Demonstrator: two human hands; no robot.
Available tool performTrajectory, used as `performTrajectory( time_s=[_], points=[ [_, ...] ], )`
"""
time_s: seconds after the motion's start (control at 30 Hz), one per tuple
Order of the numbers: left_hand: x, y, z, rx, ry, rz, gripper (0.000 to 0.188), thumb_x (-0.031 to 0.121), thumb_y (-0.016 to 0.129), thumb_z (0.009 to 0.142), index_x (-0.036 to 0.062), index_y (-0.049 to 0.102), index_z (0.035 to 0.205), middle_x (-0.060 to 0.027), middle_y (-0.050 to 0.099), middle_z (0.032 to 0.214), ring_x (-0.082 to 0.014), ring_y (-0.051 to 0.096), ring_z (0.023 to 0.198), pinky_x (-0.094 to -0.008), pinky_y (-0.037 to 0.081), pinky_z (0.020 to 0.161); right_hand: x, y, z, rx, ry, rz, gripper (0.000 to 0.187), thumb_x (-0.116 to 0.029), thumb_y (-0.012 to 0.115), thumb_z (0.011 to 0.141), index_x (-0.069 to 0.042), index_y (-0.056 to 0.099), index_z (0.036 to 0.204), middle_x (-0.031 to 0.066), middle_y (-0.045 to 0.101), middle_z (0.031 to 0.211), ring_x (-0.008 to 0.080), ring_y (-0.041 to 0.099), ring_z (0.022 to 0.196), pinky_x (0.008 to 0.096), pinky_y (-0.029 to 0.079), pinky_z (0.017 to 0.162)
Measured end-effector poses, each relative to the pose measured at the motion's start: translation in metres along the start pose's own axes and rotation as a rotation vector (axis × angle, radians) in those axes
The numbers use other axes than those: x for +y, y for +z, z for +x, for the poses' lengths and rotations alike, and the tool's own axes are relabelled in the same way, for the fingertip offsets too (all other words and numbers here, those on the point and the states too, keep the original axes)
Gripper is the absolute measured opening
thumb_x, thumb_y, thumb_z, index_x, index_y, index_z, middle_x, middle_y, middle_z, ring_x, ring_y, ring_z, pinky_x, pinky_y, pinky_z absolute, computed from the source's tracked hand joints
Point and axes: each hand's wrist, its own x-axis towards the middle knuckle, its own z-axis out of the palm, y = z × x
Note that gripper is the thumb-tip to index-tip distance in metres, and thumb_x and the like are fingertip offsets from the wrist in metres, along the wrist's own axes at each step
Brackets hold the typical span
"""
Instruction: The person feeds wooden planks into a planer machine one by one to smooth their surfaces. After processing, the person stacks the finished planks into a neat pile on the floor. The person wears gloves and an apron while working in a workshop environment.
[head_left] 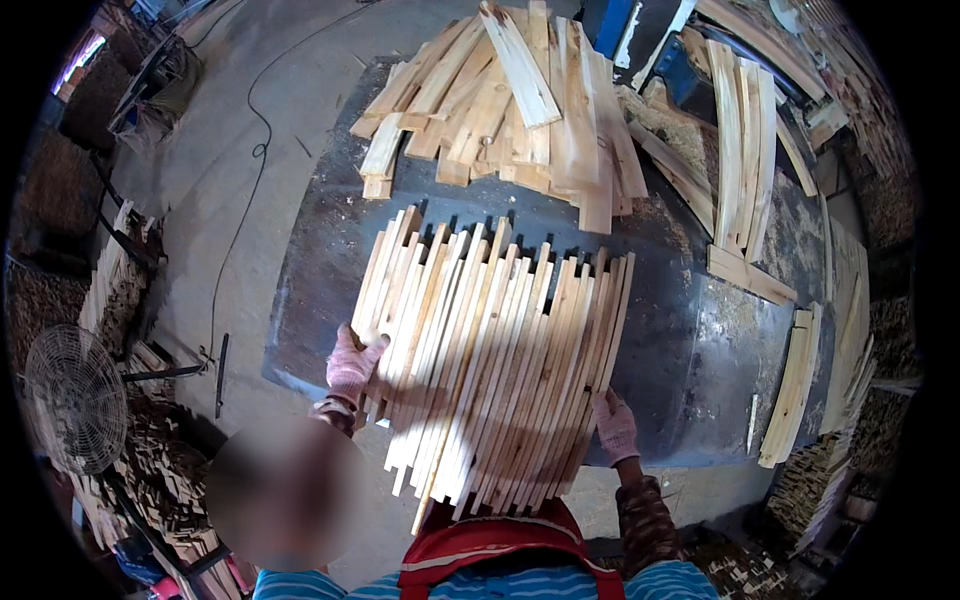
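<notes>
A wide row of pale wooden strips [480, 370], lying side by side with uneven ends, spans the near part of the dark tabletop and overhangs its front edge toward my red apron [490, 545]. At its left side, my left hand [353, 362], in a pink glove, grips the outer strips, with its thumb toward the wood. My right hand [615, 424], gloved alike, closes on the right side of the row, lower down. Some fingertips of both hands are hidden against the wood.
A loose heap of wider boards [500, 100] covers the table's far side. More boards [740, 150] lie at the right, near sawdust [675, 125]. A round wire-caged fan [75, 400] stands at the left, and a black cable [240, 215] crosses the floor. A blurred patch hides the lower left.
</notes>
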Motion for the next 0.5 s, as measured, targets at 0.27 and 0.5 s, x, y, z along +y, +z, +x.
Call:
performTrajectory(
  time_s=[0.27,0.5],
  points=[
    [0.029,0.003,-0.024,0.121,-0.112,-0.007,0.065,0.060,0.078,0.073,0.0005,0.063,0.095,-0.0124,0.067,0.082,-0.0252,0.062,0.078,-0.0389,0.050,0.075,0.036,0.018,0.018,0.187,-0.104,-0.050,0.062,-0.053,0.052,0.097,0.000,0.057,0.128,0.0249,0.062,0.119,0.0429,0.056,0.113,0.0455,0.043,0.098],
    [0.015,0.040,-0.062,-0.136,-0.058,-0.406,0.054,0.031,0.083,0.078,-0.0042,0.056,0.109,-0.0078,0.069,0.092,-0.0205,0.065,0.085,-0.0361,0.051,0.075,0.053,-0.028,0.033,0.231,-0.057,0.276,0.062,-0.054,0.057,0.096,0.003,0.061,0.120,0.0103,0.067,0.102,0.0194,0.060,0.095,0.0348,0.047,0.086]
  ],
)
